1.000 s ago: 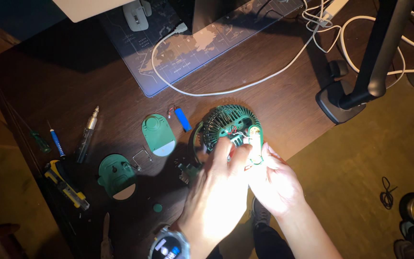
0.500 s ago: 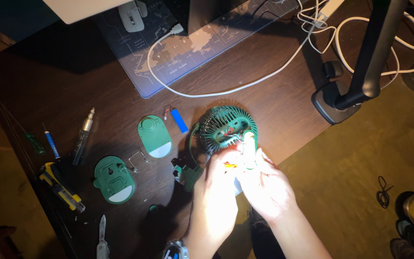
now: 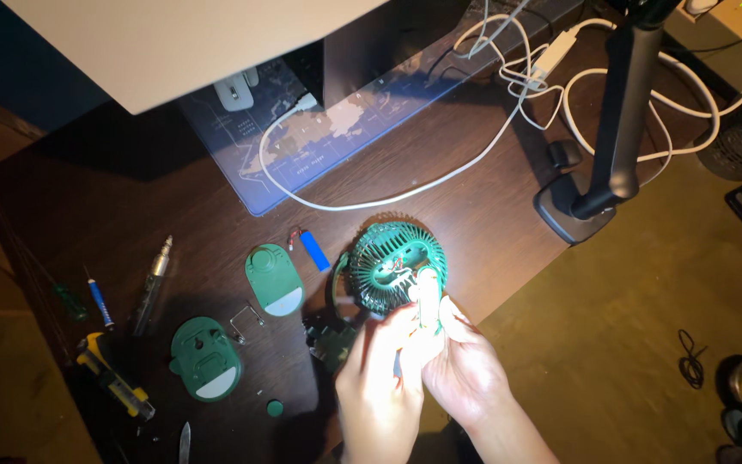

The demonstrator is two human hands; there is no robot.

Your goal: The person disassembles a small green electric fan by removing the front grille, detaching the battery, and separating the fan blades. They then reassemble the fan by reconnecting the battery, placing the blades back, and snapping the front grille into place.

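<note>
A small green fan (image 3: 395,265) with a round ribbed grille lies open on the dark wooden desk (image 3: 130,189), red wires showing inside it. My left hand (image 3: 380,387) and my right hand (image 3: 465,365) meet just below the fan. Their fingertips pinch a pale part (image 3: 427,296) at the fan's lower rim. Left of the fan lie a blue battery (image 3: 314,249) and two green housing covers (image 3: 274,279) (image 3: 205,357). A small green circuit board (image 3: 330,342) sits beside my left hand.
Several hand tools lie at the left: a metal-tipped screwdriver (image 3: 153,283), a blue-handled driver (image 3: 100,301), a yellow tool (image 3: 113,382). A desk mat (image 3: 319,146), white cables (image 3: 440,176) and a black stand (image 3: 607,129) fill the back. The desk edge runs diagonally at right.
The view shifted so the fan and hands sit lower and further right. My hands drew down from over the grille to its lower rim, exposing more of the fan.
</note>
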